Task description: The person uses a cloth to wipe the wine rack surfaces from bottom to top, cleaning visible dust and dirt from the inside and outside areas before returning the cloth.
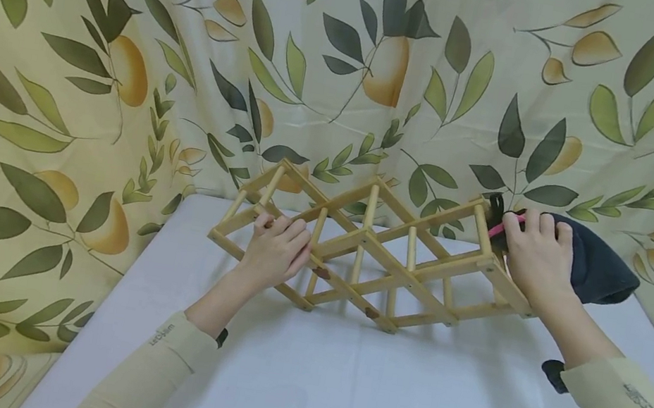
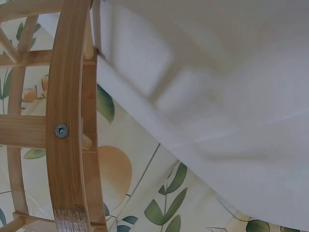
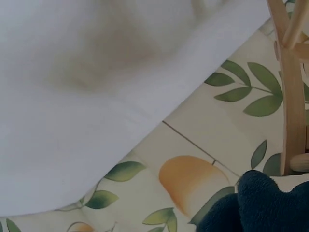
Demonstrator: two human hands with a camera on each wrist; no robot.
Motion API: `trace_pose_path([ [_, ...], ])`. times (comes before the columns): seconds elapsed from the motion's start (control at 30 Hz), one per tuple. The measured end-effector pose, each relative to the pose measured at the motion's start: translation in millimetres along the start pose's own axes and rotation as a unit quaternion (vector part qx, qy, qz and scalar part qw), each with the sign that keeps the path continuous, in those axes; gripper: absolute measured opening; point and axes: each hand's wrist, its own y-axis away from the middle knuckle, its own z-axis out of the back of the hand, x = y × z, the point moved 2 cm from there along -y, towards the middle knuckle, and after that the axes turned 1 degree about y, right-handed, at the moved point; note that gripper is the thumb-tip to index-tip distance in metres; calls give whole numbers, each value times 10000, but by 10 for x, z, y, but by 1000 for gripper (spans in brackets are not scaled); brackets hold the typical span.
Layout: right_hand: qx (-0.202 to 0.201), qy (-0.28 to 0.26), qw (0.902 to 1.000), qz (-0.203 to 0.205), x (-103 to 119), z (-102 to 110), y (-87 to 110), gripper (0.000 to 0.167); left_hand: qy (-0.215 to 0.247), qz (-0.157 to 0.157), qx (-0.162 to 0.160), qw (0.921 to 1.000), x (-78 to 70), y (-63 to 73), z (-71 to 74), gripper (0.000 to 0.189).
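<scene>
A folding wooden lattice rack made of crossed slats and round dowels stretches across the table, tilted. Near its left end, my left hand grips a slat with curled fingers. At the right end, my right hand pinches a dark blue fabric piece with a pink strip and a black strap, close against the rack's end frame; whether it also grips the frame is partly hidden. A screwed slat fills the left side of the left wrist view. In the right wrist view, soft dark blue fabric shows below a rack slat.
A white cloth-covered table lies beneath the rack. Behind and to the left hangs a curtain printed with leaves and orange fruit, close behind the table's far edge.
</scene>
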Motion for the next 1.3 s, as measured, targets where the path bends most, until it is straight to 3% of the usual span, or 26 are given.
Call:
trace_pose_path([
  [0.2, -450, -262, 9985, -144, 2, 153, 24, 45, -203, -89, -102, 9997, -5, 2, -7, 13],
  [0.4, -1145, -445, 9920, -285, -35, 411, 122, 38, -363, -185, -130, 9991, -1, 7, -10, 17],
  [0.63, -922, -443, 9918, -766, -59, 781, 360, 51, -149, -180, -115, 9997, -28, -22, 4, 16],
  [0.83, -1030, -415, 9900, -868, 24, 1009, 633, 53, -192, -224, -94, 9995, -38, -63, -28, 15],
  [0.93, -1209, -460, 9884, -799, 123, 1108, 737, 57, -248, -245, -111, 9993, -56, -90, -47, 16],
  [1.1, -1831, -676, 9806, -205, 339, 1181, 858, 58, -428, -220, 29, 9988, -161, -176, -90, 16],
  [1.3, -2408, -1005, 9652, 153, 550, 1138, 949, 32, -585, -98, 229, 9980, -345, -309, -154, 13],
])
